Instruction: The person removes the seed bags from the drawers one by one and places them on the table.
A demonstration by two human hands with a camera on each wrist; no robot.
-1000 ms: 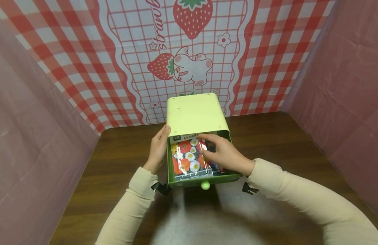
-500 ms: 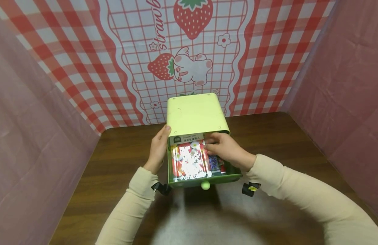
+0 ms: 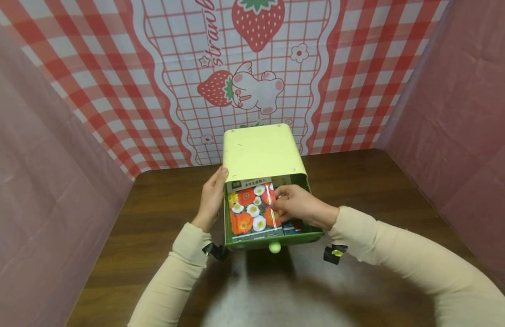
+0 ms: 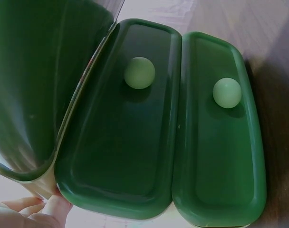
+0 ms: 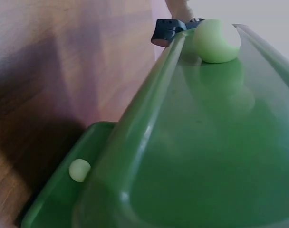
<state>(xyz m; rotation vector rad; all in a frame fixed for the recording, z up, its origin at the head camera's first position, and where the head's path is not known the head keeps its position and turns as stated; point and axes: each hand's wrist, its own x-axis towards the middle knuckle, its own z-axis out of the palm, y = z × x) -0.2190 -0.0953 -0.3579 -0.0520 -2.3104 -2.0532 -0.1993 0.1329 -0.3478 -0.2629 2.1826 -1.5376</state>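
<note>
A small cabinet with a pale lime-green top (image 3: pixel 262 152) stands on the table with its upper green drawer (image 3: pixel 256 245) pulled out. In that drawer lies a seed packet (image 3: pixel 252 209) printed with red, orange and white poppies. My right hand (image 3: pixel 303 206) reaches into the drawer and pinches the packet's right edge; parts of its fingers are hidden. Beside the packet, another dark packet (image 3: pixel 292 228) shows under the hand. My left hand (image 3: pixel 211 197) rests along the cabinet's left side. In the left wrist view, its fingers (image 4: pixel 56 209) touch the cabinet wall.
Below the open drawer, two more green drawer fronts (image 4: pixel 116 142) with round knobs (image 4: pixel 227 93) are closed. The wooden table (image 3: pixel 162 218) extends to both sides. A red-checked strawberry cloth (image 3: pixel 252 68) hangs behind, with pink cloth (image 3: pixel 461 113) at the sides.
The poppy packet has shifted and tilted, its glare growing then fading. My right hand has drawn back from above the packet to its right edge. The left hand has stayed still.
</note>
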